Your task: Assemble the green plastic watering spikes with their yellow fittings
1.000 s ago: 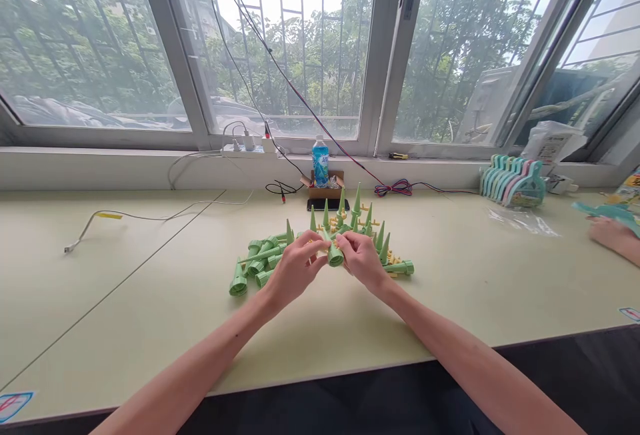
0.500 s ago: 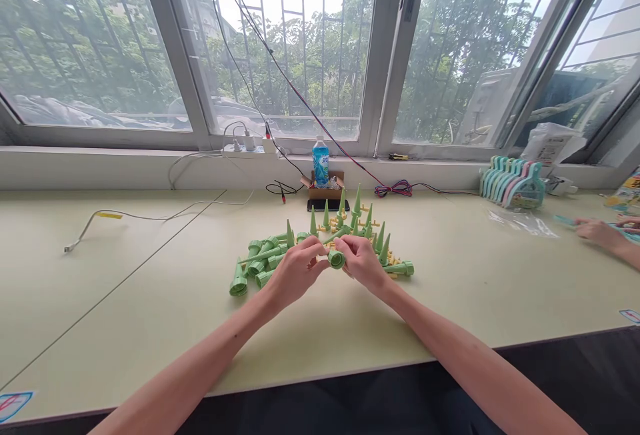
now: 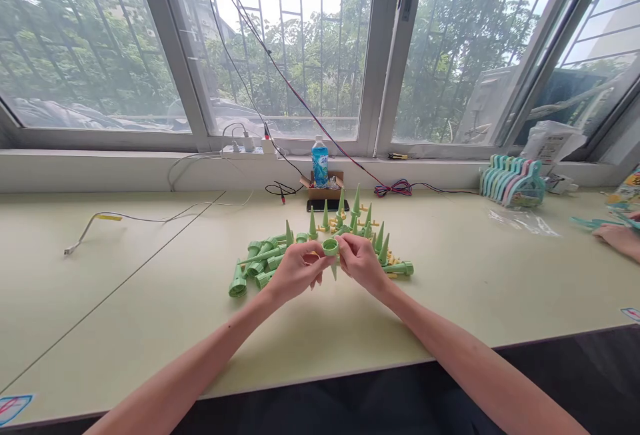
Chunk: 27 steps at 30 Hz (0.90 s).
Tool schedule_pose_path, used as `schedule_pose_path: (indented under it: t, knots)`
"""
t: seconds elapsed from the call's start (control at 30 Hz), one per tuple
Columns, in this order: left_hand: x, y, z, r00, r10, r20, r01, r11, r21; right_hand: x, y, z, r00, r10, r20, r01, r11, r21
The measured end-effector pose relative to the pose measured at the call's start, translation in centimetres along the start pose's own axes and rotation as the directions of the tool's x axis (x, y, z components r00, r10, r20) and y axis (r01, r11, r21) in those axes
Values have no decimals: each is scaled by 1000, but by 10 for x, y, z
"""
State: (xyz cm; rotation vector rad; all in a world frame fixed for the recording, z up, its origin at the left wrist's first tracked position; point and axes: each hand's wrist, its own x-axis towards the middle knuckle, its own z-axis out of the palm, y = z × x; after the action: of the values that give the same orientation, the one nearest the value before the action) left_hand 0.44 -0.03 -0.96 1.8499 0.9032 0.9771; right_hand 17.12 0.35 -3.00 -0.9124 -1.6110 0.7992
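Observation:
Between my two hands is a green plastic watering spike [image 3: 331,247], its round open end turned up and its pointed tip showing below. My left hand [image 3: 299,265] grips it from the left with thumb and fingers. From the right, my right hand [image 3: 361,259] pinches the same spike near the rim. Several like green spikes [image 3: 260,261] lie in a heap beyond and left of my left hand. Others stand point up [image 3: 356,201] behind my hands, with small yellow valve-like pieces [image 3: 394,258] among and beside them.
A blue-labelled bottle [image 3: 320,163] stands by a small cardboard box [image 3: 326,193], with a dark phone [image 3: 327,205] in front. Cables [image 3: 395,187] run along the back. Several pastel hangers [image 3: 513,181] stand at right, near another person's hand [image 3: 620,238]. A white cable [image 3: 145,217] lies at left.
The spike in my hands has tilted, so its open end now faces up and its tip points down. The other person's hand at right has shifted further right.

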Motion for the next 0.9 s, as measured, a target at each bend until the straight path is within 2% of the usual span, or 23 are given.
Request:
schedule_pose_path:
  t: [0.2,0.4,0.53,0.9]
  knots:
    - [1,2,1,985,-136,105,158,959,-237,-1,2,2,998,-53,-30,50,997,-66]
    - [2,0,0,939,-239,247,333,808,-486,-1,0,1,993,-112,-47,105,985,-138]
    - [2,-1,-2,919,-262,294,384,765,-517,-1,-1,1,989,-140,-46,130,975,-183]
    - [3,-1,-3,890,-348,295,456,719,-524,1,3,-1,971,-240,-13,225,926,-301]
